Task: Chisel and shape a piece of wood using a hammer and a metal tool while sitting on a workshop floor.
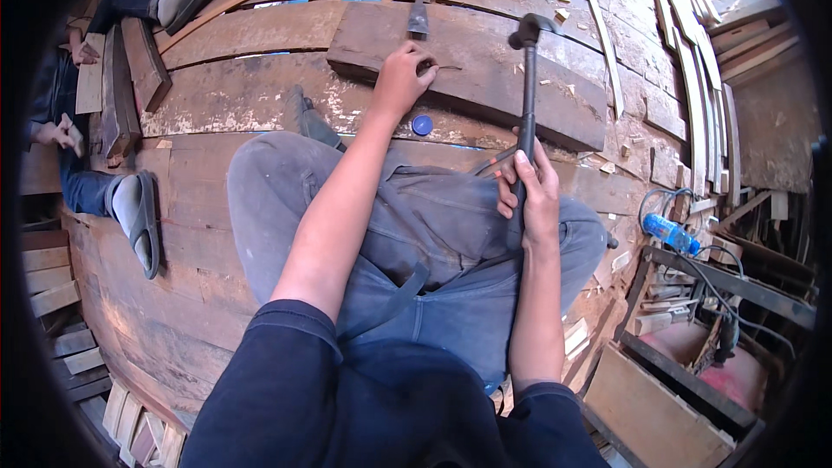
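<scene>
My right hand [530, 186] is wrapped round the dark handle of a hammer [529, 78], which stands up from my lap with its head at the far end. A thin stick with an orange band [496, 161] shows beside those fingers; whether they hold it I cannot tell. My left hand [404, 80] is closed over the near edge of a thick wooden beam [485, 61], fingertips pinched. A thin dark sliver [448, 68] shows by the fingertips, too small to name. Just beyond that hand a chisel [419, 2] points its blade toward me. A blue round cap [421, 125] lies nearer me.
Wood chips [562, 15] scatter over the plank floor [251, 91]. Another person's sandalled foot [136, 217] and hand [62, 134] are at the left, beside short boards [117, 95]. To the right are long wood strips [693, 95], a blue bottle [671, 232] and a metal frame [685, 269] with cables.
</scene>
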Motion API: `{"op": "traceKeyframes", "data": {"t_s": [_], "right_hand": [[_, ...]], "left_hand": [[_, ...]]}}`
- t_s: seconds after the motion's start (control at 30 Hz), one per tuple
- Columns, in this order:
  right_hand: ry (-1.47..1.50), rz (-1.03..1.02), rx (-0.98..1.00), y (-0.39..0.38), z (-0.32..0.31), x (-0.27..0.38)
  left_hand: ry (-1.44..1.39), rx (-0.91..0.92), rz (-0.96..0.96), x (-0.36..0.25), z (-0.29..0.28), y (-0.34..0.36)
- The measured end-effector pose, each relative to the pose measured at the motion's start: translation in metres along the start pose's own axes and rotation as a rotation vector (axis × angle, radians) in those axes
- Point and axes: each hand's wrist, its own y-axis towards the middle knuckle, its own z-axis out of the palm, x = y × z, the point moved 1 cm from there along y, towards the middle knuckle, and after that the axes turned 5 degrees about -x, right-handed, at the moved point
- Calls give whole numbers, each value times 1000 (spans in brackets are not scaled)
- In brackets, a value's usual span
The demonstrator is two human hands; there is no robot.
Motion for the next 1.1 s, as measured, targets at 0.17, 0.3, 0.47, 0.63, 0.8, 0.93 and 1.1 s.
{"op": "traceKeyframes", "data": {"t_s": [0.17, 0.3, 0.47, 0.63, 0.8, 0.93, 1.1], "right_hand": [[-121, 131, 69, -2, 8, -11], [-190, 50, 108, -12, 16, 0], [-298, 76, 98, -5, 16, -11], [-427, 60, 66, -10, 20, -8], [-334, 33, 112, -9, 19, -3], [-503, 47, 70, -8, 17, -15], [-375, -35, 96, -10, 19, 0]], "left_hand": [[-41, 46, -105, 6, 0, 5], [5, 23, -45, 8, 3, 5], [-69, 22, -57, 9, 1, 5], [-68, 11, -50, 10, 1, 3], [-66, -4, -54, 9, 2, 3], [-37, 23, -73, 11, 2, -1], [-79, -8, -31, 7, 3, 5]]}}
